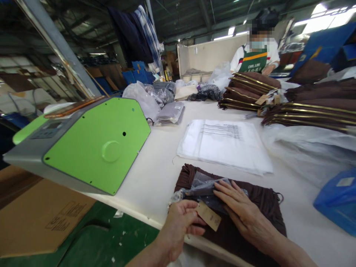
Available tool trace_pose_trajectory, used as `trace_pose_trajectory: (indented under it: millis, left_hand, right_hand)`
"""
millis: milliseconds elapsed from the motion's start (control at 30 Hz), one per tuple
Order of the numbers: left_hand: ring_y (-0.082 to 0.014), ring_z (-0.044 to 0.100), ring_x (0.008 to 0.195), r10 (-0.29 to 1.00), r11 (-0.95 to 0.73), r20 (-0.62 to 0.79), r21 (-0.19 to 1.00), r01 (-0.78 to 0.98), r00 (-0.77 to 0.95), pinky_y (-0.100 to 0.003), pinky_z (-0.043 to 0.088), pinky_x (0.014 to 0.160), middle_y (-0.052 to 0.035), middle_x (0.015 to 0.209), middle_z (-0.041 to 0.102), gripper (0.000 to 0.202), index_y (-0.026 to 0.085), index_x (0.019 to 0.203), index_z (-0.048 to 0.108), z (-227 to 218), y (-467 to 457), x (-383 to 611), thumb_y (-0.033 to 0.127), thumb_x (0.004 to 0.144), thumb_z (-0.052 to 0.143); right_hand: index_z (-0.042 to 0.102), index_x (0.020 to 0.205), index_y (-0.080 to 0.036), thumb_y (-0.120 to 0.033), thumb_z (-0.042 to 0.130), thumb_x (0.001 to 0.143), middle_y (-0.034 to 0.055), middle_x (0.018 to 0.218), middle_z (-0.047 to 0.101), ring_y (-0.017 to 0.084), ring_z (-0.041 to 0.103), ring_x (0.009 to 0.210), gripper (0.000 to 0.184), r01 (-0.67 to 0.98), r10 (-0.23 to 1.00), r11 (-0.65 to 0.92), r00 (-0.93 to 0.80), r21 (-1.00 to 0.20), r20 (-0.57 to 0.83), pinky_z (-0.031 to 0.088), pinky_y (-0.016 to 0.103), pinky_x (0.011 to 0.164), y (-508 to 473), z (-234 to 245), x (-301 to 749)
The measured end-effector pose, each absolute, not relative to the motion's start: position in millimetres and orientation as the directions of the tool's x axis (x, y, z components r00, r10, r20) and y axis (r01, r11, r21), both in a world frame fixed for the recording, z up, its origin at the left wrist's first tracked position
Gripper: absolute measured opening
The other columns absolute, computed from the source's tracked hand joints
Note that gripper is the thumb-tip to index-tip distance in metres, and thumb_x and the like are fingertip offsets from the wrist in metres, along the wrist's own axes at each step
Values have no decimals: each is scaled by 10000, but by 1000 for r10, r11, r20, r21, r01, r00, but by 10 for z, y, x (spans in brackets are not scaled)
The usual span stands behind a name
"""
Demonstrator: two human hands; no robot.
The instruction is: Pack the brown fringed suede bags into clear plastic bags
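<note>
A folded brown garment (258, 202) lies at the near edge of the white table (155, 170). On it sits a small clear plastic bag (201, 185) and a brown paper tag (208, 216). My left hand (179, 224) pinches the tag at its left end, fingers closed. My right hand (239, 209) lies flat on the garment and the plastic bag, fingers stretched out.
A green and grey machine (94, 142) stands at the left. A stack of white plastic bags (225, 144) lies beyond the garment. Piles of brown garments (308, 107) fill the far right. A person in a green apron (254, 57) works at the far side. Cardboard (39, 215) lies below left; a blue bag (339, 200) lies at right.
</note>
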State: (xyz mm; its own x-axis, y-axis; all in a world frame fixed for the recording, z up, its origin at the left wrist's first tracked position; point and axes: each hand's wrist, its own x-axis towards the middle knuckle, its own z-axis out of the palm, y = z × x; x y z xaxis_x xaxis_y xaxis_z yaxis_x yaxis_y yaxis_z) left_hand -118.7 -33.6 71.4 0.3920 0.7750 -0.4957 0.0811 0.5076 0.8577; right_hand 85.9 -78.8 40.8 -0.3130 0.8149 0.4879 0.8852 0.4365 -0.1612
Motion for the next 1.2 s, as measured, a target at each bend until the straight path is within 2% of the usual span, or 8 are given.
trace_pose_trajectory:
  millis: [67,167,267,400,533,667,933,1200]
  left_hand:
    - [-165,550,608,758,371,-464,885,282,459,-272,420,512,-44,727,578,285,146,871,581,737,-310,-1293,290,626,555]
    - [-172,506,647,793,-156,-232,816,556,563,-292,376,592,-35,707,543,126,180,754,645,747,-234,-1404,181,668,553]
    - [-180,487,688,730,-533,-30,601,596,683,-293,322,622,-45,740,551,62,199,707,640,696,-130,-1408,184,741,591]
    - [-163,444,595,583,-778,97,353,520,807,-299,264,562,-54,671,535,219,185,680,596,604,-42,-1337,259,860,495]
    - [-193,508,670,493,-858,149,250,450,857,-309,309,595,-93,742,585,268,173,777,602,625,-65,-1399,296,907,402]
    - [-212,540,749,426,-895,204,235,378,882,-309,380,646,-81,835,604,151,174,879,579,665,-89,-1516,317,839,550]
    - [-175,490,544,255,-923,494,-133,362,831,-301,350,484,3,611,509,190,198,656,464,468,-93,-1277,228,828,539]
    - [-162,546,689,427,-873,608,83,481,669,-281,455,622,-31,750,584,127,170,833,548,924,419,-1292,197,887,437]
  right_hand:
    - [503,1232,-181,-91,379,850,74,1326,498,209,354,1294,412,893,798,439,-335,-101,501,348,508,1042,-795,415,853]
    - [520,1207,-165,-64,396,818,81,1310,516,226,341,1301,421,890,756,454,-365,-33,543,284,541,1065,-804,420,838]
    - [524,1202,-152,-68,418,807,89,1297,529,231,325,1309,417,885,728,465,-380,-4,571,193,540,1098,-806,422,827]
    - [547,1164,-143,-66,435,799,87,1277,547,223,318,1314,389,885,712,465,-394,30,581,146,511,1117,-816,450,820]
    - [562,1127,-129,-52,426,800,100,1256,561,213,304,1320,363,886,699,462,-397,48,595,132,486,1124,-854,500,819]
    - [556,1126,-114,-80,448,812,137,1229,574,221,335,1304,333,882,700,468,-408,55,586,174,486,1112,-868,507,823]
    - [531,1162,-113,-61,456,793,128,1210,589,227,372,1282,380,880,690,473,-402,45,602,167,491,1110,-968,536,854]
    - [579,1082,-182,-206,492,856,91,1087,642,196,584,1024,244,973,672,195,-42,-122,739,453,358,903,-871,685,1374]
